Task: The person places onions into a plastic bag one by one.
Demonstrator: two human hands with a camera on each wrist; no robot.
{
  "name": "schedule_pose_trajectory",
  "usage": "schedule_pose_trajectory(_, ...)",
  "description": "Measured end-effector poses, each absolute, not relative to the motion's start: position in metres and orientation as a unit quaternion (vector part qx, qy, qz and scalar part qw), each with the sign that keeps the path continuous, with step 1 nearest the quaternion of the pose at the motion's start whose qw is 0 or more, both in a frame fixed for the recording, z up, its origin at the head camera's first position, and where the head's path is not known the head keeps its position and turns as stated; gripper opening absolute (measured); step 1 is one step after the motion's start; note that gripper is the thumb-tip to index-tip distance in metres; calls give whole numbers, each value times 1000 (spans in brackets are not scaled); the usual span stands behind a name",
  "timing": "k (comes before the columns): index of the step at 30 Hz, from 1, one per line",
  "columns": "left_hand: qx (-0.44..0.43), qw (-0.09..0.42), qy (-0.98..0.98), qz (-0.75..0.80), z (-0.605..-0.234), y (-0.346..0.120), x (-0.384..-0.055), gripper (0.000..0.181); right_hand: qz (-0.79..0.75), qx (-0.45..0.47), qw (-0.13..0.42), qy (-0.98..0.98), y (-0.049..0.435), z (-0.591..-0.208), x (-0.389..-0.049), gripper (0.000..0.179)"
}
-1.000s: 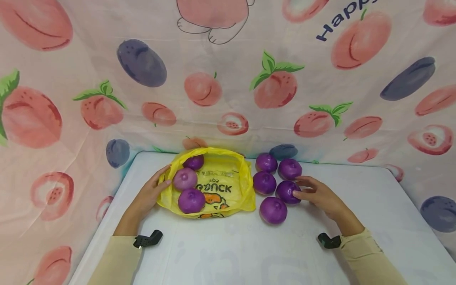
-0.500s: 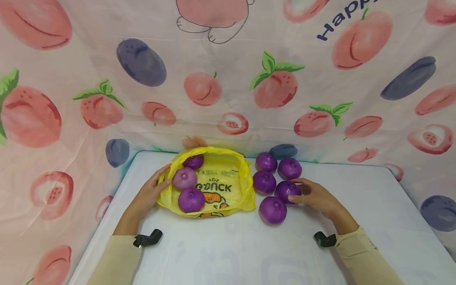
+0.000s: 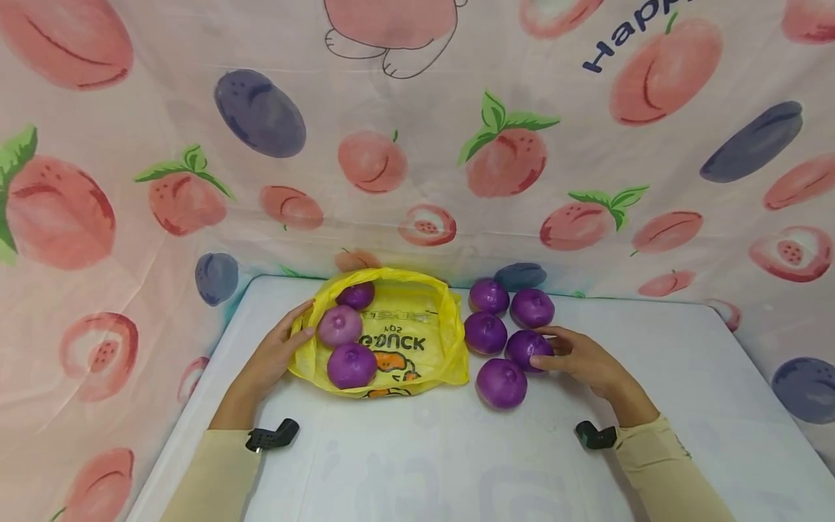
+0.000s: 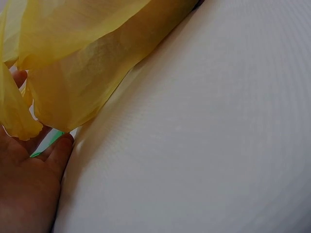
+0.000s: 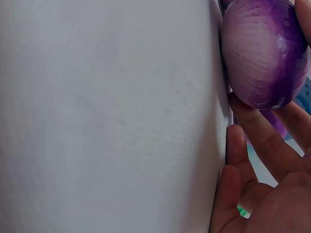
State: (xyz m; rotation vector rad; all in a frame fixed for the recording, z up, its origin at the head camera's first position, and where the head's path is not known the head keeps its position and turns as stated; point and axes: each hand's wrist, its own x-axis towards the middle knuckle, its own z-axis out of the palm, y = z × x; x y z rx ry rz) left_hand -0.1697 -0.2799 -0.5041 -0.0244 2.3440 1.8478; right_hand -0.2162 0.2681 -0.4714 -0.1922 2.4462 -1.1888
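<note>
My left hand (image 3: pixel 269 362) holds the left rim of a yellow plastic bag (image 3: pixel 450 366), which lies with its mouth open. The left wrist view shows the bag's thin film (image 4: pixel 82 92) across the fingers. Inside the bag sit a dark purple onion (image 3: pixel 355 295), a paler onion (image 3: pixel 340 326) and another purple onion (image 3: pixel 351 366). To the bag's right, my right hand (image 3: pixel 587 362) grips a glossy purple onion (image 3: pixel 524 351) from its right side, thumb in front and fingers behind. In the right wrist view, this onion (image 5: pixel 262 53) fills the space between thumb and fingers.
Around the gripped onion stand more onions: one in front (image 3: pixel 501 383), one to its left (image 3: pixel 485 333) and two behind, an onion (image 3: pixel 489 296) and another onion (image 3: pixel 532 308). The white table (image 3: pixel 417 464) ends at a fruit-print cloth (image 3: pixel 443 145).
My right hand has shifted slightly left and closed in on the onion, its thumb now farther over the front. The left hand, the bag and the onions stay in place.
</note>
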Motion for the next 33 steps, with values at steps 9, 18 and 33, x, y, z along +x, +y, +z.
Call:
schedule_pose_trajectory(9, -11, 78, 782, 619, -506, -281, -171, 64, -432, -64, 207, 876, 268, -473, -217, 80)
schedule_pose_trajectory(18, -1, 79, 778, 623, -508, -282, -173, 64, -444, -55, 198, 872, 265, -466, -211, 80)
schedule_pose_trajectory(33, 3, 77, 779, 622, -509, -283, -173, 63, -469, -48, 147, 870, 229, -435, -203, 80)
